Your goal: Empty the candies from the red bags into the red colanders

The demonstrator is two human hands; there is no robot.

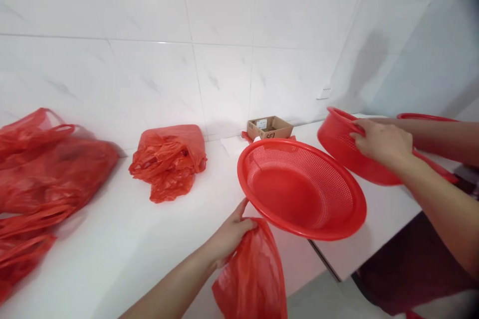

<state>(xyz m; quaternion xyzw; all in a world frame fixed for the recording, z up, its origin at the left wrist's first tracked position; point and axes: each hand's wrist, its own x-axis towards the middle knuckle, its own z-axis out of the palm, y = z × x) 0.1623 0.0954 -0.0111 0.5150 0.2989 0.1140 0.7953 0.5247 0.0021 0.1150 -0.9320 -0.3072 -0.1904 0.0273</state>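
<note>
My left hand [231, 235] is closed on the top of a red plastic bag [254, 274], which hangs open at the table's front. One finger of that hand reaches the underside of a red perforated plastic basket [288, 199]; the basket is tilted, and its inside shows with nothing in it. Whatever else supports it is hidden. To the right, my right hand [385, 142] grips the rim of a second red basket [344, 147], tipped on its side. My thumb lies over its edge, and the other fingers are partly hidden.
Crumpled red bags [170, 159] and a larger red bag pile [48, 174] lie on the white table [157, 244]. A small cardboard box [271, 128] stands by the tiled wall. At right are another person's forearm [445, 137] and another red rim [426, 116]. A table gap shows below the basket.
</note>
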